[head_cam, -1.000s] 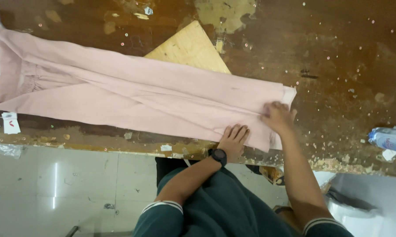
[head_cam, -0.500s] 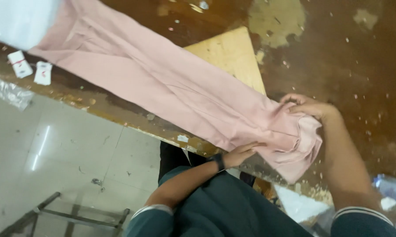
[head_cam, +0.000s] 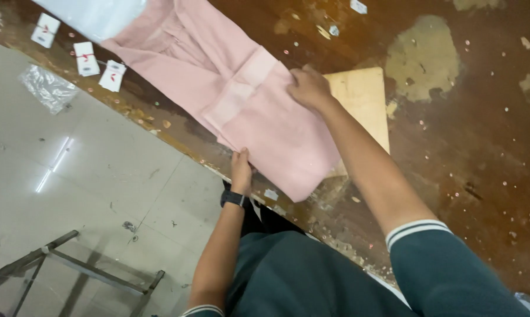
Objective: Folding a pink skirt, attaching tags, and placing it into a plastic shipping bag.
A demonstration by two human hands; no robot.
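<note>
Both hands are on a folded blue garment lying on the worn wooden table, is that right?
Not quite: the garment is pink, not blue, as the head view shows. Both the left hand and the right hand do rest on it, on the worn wooden table.

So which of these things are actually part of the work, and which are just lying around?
In use: pink garment, folded over, left hand at its near edge, right hand pressing on top; yellow board beneath it.

Lying about: white tags, crumpled clear plastic, metal frame.

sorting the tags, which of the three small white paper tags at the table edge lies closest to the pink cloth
The rightmost small white paper tag, lying just beside the folded pink cloth; the other two tags lie farther left.
</note>
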